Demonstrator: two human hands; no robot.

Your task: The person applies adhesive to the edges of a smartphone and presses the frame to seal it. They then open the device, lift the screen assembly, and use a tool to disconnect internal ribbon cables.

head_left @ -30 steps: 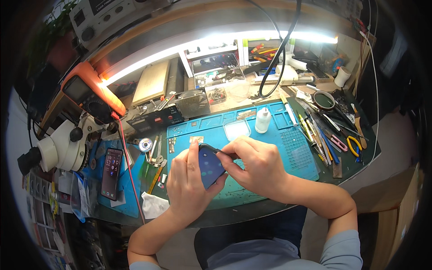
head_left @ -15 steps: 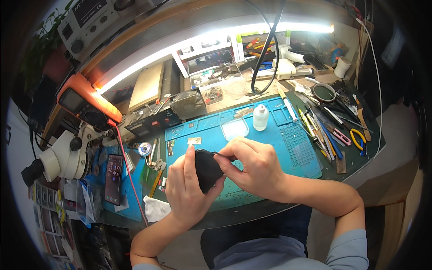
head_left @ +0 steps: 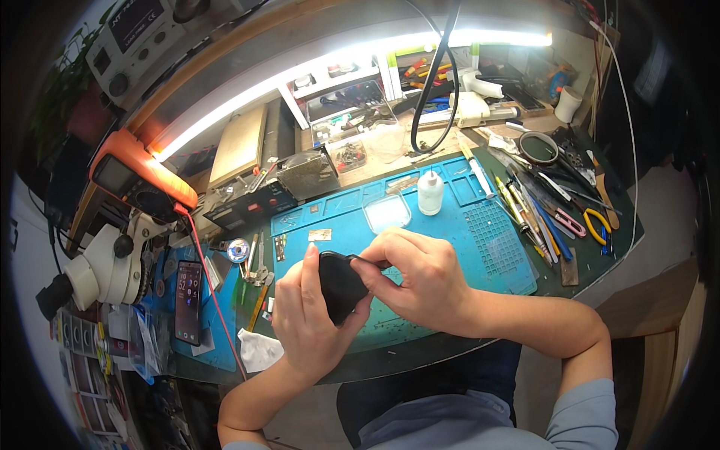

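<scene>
Above the near part of a blue work mat (head_left: 322,215), a black phone-shaped device (head_left: 339,290) is held tilted between two hands. The left hand (head_left: 304,319) cradles it from the left, its fingers clamped around the body and the thumb along the lower right edge. The right hand (head_left: 424,277) has thumb and forefinger pinched on the upper right corner; whether a thin tool sits between them is too small to tell. The step in hand looks like fine handling of that corner, and the next move calls for a firm left grip and light, controlled pressure from the right fingers.

Beyond the device, a shallow clear container (head_left: 387,214) and a white bottle (head_left: 430,195) stand on the mat. Farther right, slim hand tools and yellow-handled pliers (head_left: 598,227) lie on the dark green tabletop (head_left: 409,358). To the left are a phone with a lit screen (head_left: 189,301), a white cloth (head_left: 259,350), a white microscope (head_left: 112,262) and an orange multimeter (head_left: 139,176).
</scene>
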